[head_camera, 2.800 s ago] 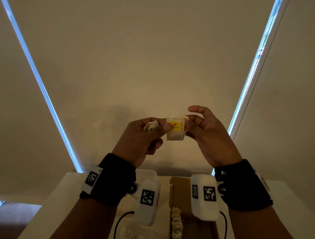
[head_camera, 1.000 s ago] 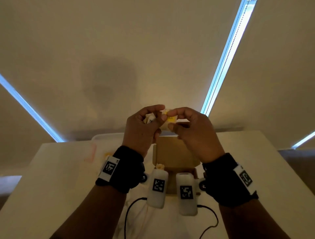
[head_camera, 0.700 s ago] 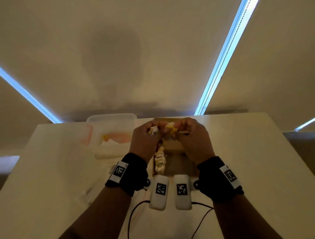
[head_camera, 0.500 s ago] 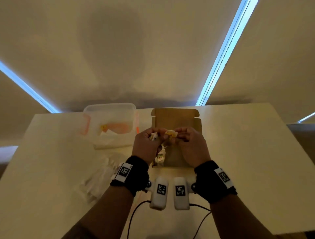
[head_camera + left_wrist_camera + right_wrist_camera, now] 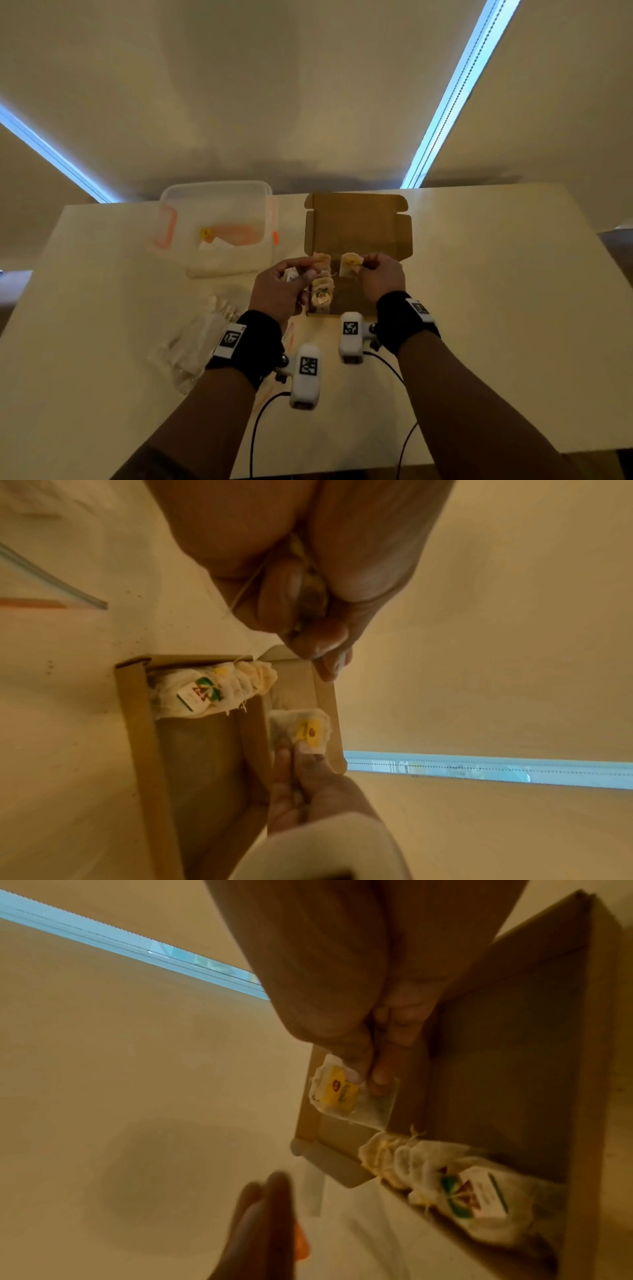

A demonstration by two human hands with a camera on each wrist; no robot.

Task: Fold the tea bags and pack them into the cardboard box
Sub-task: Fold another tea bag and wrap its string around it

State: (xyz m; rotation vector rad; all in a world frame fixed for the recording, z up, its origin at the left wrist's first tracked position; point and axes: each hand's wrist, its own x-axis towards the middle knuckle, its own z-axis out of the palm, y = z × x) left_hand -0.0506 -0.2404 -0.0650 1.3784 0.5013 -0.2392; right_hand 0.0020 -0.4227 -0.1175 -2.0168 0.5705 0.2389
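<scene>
The brown cardboard box (image 5: 358,222) lies open on the white table, its lid flat at the back. A row of folded tea bags (image 5: 321,294) stands along its left wall, also seen as the row (image 5: 219,691) in the left wrist view. My right hand (image 5: 363,269) pinches a folded tea bag with a yellow tag (image 5: 349,266) just above the box's far end; the same bag (image 5: 342,1093) shows in the right wrist view. My left hand (image 5: 293,275) hovers over the box's left edge, fingers curled round a second tea bag (image 5: 310,585) whose string hangs out.
A clear plastic tub with orange clips (image 5: 215,222) stands left of the box and holds at least one loose tea bag (image 5: 207,234). Crumpled clear wrappers (image 5: 202,329) lie at the near left. Two cables (image 5: 260,421) trail toward the table's front edge.
Both hands came down from in front of the wall to just over the box. They have parted, and the yellow-tagged bag is now in the right hand alone.
</scene>
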